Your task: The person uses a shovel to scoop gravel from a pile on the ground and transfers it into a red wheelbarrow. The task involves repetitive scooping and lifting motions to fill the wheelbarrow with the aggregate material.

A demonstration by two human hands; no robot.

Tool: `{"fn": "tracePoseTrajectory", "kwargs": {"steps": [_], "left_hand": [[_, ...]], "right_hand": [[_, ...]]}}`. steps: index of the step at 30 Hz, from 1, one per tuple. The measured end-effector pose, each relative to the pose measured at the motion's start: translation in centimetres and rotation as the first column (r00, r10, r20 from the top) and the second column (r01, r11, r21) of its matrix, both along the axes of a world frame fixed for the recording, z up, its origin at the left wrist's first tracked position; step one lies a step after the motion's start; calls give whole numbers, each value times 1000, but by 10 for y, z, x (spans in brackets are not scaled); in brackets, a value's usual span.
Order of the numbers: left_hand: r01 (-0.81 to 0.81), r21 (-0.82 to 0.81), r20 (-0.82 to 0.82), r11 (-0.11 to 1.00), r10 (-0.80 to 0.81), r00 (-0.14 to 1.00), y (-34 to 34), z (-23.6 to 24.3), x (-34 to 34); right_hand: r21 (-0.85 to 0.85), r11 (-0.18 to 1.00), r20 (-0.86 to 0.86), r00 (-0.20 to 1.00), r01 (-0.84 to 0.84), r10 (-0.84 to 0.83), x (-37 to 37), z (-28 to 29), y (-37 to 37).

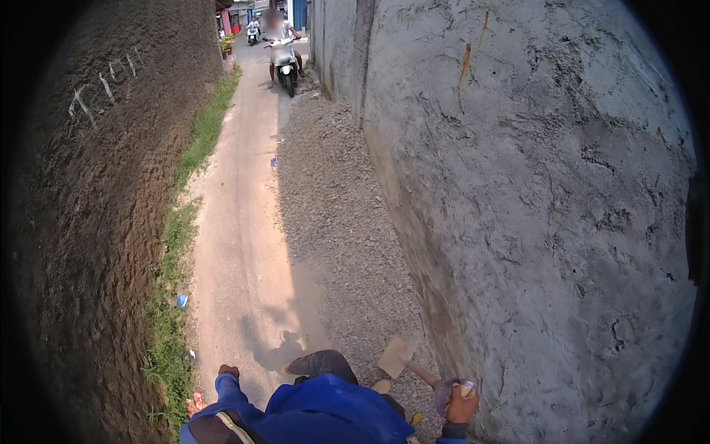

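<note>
My left hand (229, 370) hangs at my side over the path, its fingers curled in and nothing visible in them. On the other side, near the foot of the grey wall, my right hand (462, 405) is closed round the upper end of a shovel (397, 357). Its flat, squarish pale blade points ahead, low over the gravel, and a short stretch of handle leads back to the hand. A dull purple-grey piece (443, 396) sits around the handle by my fingers; I cannot tell what it is.
A rough grey wall (518, 185) rises close on my right and a brown wall (96, 185) on my left. Gravel (333, 192) lines the right side of the pale path (237, 222), weeds (177, 244) the left. Ahead, a person sits on a white motorbike (285, 63).
</note>
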State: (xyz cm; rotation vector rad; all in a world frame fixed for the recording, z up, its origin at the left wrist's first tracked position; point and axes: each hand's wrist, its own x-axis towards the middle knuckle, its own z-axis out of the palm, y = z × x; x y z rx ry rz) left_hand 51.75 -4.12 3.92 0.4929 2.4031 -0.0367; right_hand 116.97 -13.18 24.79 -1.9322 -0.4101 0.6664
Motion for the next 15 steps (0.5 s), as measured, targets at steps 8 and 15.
{"fn": "tracePoseTrajectory", "kwargs": {"steps": [8, 15], "left_hand": [[977, -137, 431, 164, -878, 208, -47, -15, 240], [611, 540, 61, 579, -750, 658, 112, -9, 314]], "right_hand": [[-383, 905, 604, 692, -184, 396, 142, 23, 39], [-520, 846, 713, 486, -118, 506, 205, 31, 91]]}}
